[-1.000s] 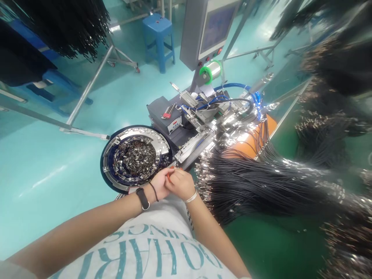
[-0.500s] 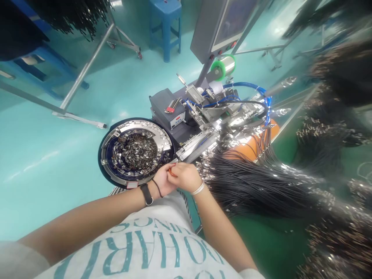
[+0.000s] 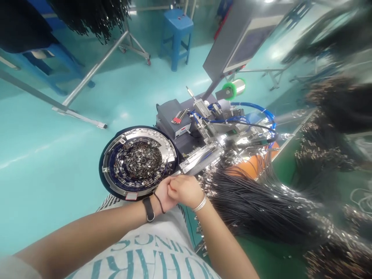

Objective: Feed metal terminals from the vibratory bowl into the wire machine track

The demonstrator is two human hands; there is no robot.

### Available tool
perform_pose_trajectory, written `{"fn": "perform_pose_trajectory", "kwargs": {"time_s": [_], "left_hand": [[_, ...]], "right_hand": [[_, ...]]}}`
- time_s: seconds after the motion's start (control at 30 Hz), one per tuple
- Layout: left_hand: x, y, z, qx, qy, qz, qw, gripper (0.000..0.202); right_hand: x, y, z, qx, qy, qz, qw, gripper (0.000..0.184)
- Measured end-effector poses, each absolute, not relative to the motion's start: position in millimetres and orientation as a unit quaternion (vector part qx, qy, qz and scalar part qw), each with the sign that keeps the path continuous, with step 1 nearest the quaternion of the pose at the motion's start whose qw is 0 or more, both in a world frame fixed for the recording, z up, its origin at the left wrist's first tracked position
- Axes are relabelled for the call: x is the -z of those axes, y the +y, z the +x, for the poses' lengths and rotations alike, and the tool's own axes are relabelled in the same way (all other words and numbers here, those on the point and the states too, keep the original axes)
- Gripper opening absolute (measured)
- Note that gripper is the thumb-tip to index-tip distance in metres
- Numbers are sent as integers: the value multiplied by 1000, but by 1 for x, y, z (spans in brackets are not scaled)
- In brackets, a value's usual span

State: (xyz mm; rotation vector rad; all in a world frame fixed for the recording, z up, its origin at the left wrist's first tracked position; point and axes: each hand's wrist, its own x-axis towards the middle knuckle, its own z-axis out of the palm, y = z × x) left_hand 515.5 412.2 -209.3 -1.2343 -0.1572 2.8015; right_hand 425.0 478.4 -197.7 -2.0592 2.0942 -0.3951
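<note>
My left hand [image 3: 163,195] and my right hand [image 3: 188,190] are pressed together at the near edge of the bowl feeder, the right one folded over the left one's fingers. Both are closed, and what lies between them is hidden. The round bowl feeder [image 3: 105,157], full of small metal connector parts [image 3: 142,159], stands just beyond my left wrist. From its right side a metal feed track [image 3: 199,158] runs to the machine [image 3: 229,130]. A thick bundle of black cables [image 3: 244,197] with metal ends lies right of my right hand.
A grey control box [image 3: 173,116] carries a hex key set [image 3: 179,117]. Behind it rise a screen cabinet [image 3: 232,50] and a green-rimmed spool [image 3: 230,91]. A blue stool [image 3: 178,23] and a wheeled metal rack [image 3: 90,75] stand farther back. More cable bundles [image 3: 337,131] fill the right.
The view has shifted, so the machine and bowl sit lower in the picture. My hands stay together; a small orange thing seen between my fingers before is now mostly hidden.
</note>
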Motion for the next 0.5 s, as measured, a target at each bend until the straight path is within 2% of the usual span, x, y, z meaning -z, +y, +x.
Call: {"fn": "perform_pose_trajectory", "kwargs": {"time_s": [0.1, 0.33, 0.5], "left_hand": [[209, 412, 515, -914, -106, -391, 31, 21], [217, 409, 513, -903, -130, -409, 24, 23], [226, 408, 518, -909, -153, -387, 33, 23]], "right_hand": [[194, 474, 426, 123, 704, -693, 94, 16], [180, 451, 417, 78, 731, -661, 152, 15], [184, 449, 426, 80, 732, -661, 141, 16]]}}
